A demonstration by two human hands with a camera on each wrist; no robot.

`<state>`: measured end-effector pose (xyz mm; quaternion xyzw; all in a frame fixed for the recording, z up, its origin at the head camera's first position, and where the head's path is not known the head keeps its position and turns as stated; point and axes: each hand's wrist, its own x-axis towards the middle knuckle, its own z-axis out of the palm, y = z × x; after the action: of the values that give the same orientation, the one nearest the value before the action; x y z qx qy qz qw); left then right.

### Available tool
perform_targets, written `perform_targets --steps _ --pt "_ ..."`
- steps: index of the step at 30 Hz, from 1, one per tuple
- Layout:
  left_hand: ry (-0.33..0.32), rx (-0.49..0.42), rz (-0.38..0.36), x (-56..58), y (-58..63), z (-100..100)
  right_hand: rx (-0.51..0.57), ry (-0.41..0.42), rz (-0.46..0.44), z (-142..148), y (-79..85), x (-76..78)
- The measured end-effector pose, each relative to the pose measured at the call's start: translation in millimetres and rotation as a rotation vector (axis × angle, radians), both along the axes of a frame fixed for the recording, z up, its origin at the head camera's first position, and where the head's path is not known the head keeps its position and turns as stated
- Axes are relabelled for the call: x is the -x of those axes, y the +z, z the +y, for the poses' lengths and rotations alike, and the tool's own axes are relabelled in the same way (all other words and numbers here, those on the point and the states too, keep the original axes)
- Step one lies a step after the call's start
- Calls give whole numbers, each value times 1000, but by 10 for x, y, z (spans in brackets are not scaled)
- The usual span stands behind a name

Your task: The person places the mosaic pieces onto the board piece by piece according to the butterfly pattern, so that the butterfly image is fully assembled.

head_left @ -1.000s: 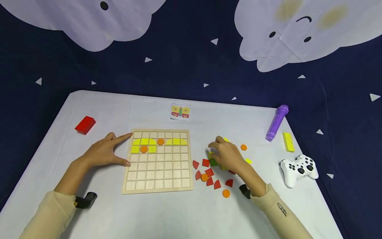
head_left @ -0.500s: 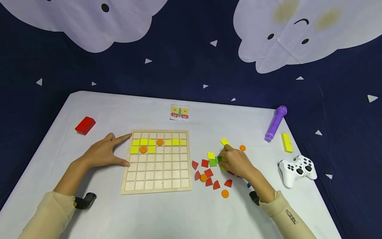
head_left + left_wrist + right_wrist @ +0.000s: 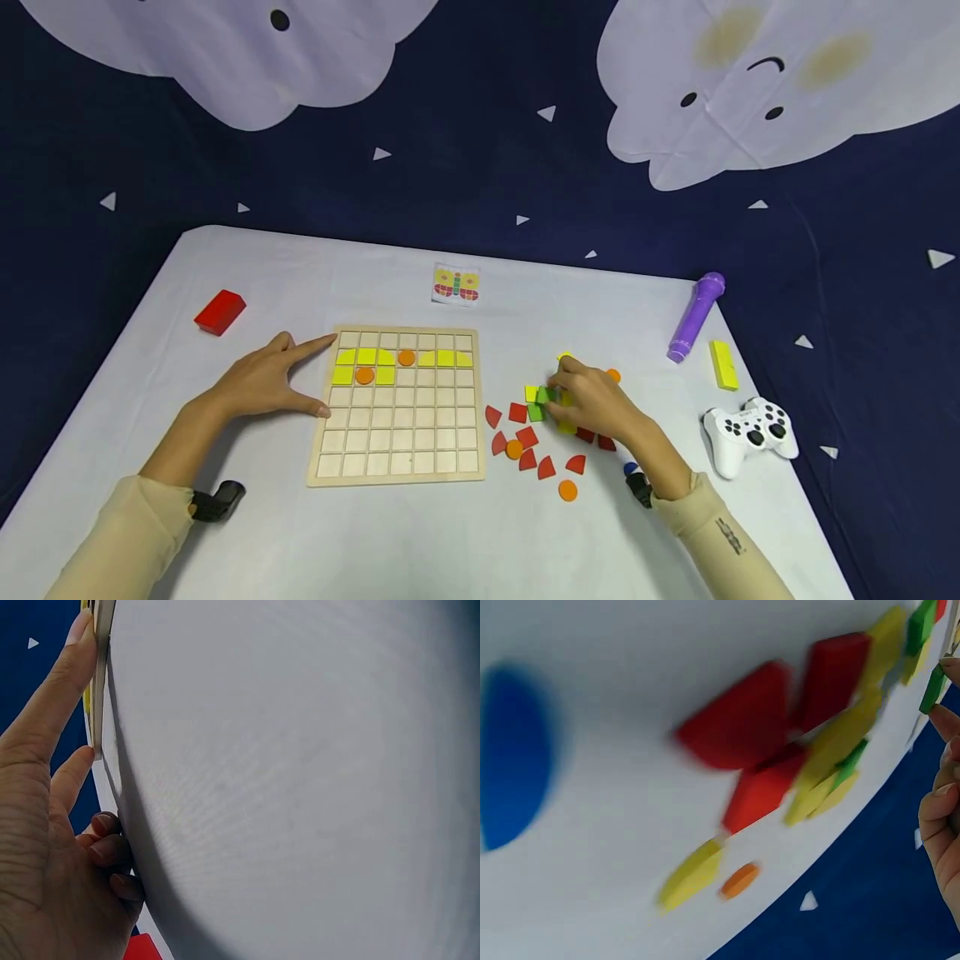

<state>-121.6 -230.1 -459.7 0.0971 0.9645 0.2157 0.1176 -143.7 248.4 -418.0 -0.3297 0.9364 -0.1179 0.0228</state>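
Observation:
My left hand (image 3: 258,379) lies at the left edge of a wooden grid board (image 3: 397,481). Its outstretched forefinger and thumb touch that edge, while the other fingers curl under, as the left wrist view shows. Yellow tiles (image 3: 366,357) and two orange discs (image 3: 407,357) sit in the board's upper rows. Right of the board, my right hand (image 3: 596,400) pinches a green square tile (image 3: 932,688) between thumb and forefinger, slightly above the pile. Beneath and around it lie another green tile (image 3: 536,412), a yellow square (image 3: 531,393) and several red tiles (image 3: 527,436), some partly hidden by the hand.
A butterfly pattern card (image 3: 456,285) lies behind the board. To the far left is a red block (image 3: 221,312). Along the right side are a purple microphone (image 3: 696,317), a yellow block (image 3: 723,365) and a white game controller (image 3: 750,433). A blue piece (image 3: 516,757) lies near the right wrist.
My right hand has shifted right over the pile and picked up a green tile, now lifted slightly. The left hand keeps its place at the board's edge.

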Motion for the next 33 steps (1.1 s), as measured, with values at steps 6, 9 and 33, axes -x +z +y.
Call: perform_targets --steps 6,9,33 --pt "4 1 -5 14 30 19 -1 84 35 -324 14 89" --pt "5 0 -8 21 35 30 1 117 46 -499 6 128" --pt "10 -2 9 0 -5 3 -93 277 45 -1682 -19 263"
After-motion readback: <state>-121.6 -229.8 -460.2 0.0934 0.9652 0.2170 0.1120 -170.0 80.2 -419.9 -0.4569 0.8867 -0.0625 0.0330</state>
